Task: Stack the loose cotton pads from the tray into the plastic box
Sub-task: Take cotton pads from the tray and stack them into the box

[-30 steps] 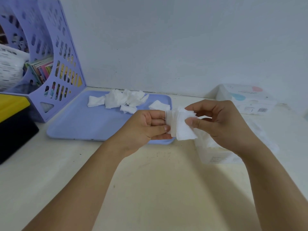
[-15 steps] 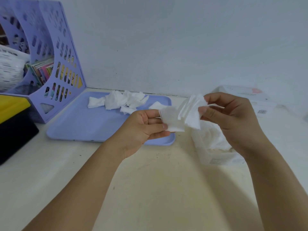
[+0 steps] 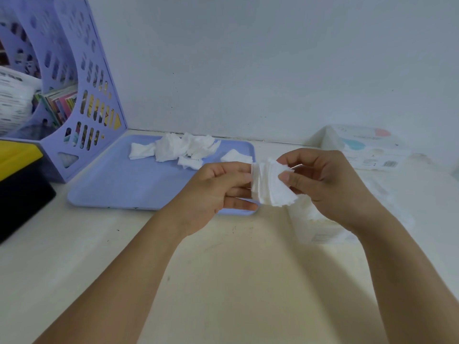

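Holding a small stack of cotton pads (image 3: 270, 184) above the table (image 3: 223, 269), both hands meet at the middle: the left hand (image 3: 218, 192) pinches its left edge, the right hand (image 3: 327, 187) grips its right side with thumb and curled fingers. At eleven o'clock from the hands, loose pads (image 3: 178, 150) lie on the blue tray (image 3: 119, 184). Under the right hand sits what looks like the clear plastic box (image 3: 320, 227), hard to make out. A purple file rack (image 3: 82, 100) stands at ten o'clock.

Pads (image 3: 178, 150) on tray (image 3: 111, 189) — box (image 3: 320, 227) right.
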The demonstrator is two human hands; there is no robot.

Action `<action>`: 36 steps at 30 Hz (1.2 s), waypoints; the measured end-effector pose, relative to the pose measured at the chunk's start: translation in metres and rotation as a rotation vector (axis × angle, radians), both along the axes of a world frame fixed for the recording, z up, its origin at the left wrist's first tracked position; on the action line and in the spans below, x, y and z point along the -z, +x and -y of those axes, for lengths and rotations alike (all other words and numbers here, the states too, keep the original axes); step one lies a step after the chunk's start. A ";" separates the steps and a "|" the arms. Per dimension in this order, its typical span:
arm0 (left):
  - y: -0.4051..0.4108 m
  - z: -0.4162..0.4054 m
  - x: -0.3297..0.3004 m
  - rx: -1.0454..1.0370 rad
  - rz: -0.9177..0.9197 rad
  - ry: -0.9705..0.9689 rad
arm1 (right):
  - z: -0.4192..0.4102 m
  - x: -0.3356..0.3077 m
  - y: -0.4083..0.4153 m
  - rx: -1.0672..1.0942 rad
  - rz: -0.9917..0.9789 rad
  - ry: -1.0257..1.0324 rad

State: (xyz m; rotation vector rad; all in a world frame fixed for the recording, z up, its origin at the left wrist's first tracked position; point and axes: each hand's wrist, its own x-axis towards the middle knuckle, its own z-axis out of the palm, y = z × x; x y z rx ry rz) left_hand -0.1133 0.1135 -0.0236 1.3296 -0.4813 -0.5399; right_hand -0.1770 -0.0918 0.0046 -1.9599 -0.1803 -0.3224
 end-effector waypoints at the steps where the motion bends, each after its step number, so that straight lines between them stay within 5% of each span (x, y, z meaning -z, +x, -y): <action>1: 0.000 0.000 0.000 -0.006 0.016 0.003 | 0.001 0.001 0.000 -0.018 -0.018 0.029; 25: -0.002 0.004 0.004 -0.106 0.055 0.048 | 0.012 0.007 -0.001 -0.199 -0.190 0.086; 36: -0.007 0.007 0.002 -0.081 0.102 0.088 | 0.006 0.010 0.004 -0.094 -0.058 -0.066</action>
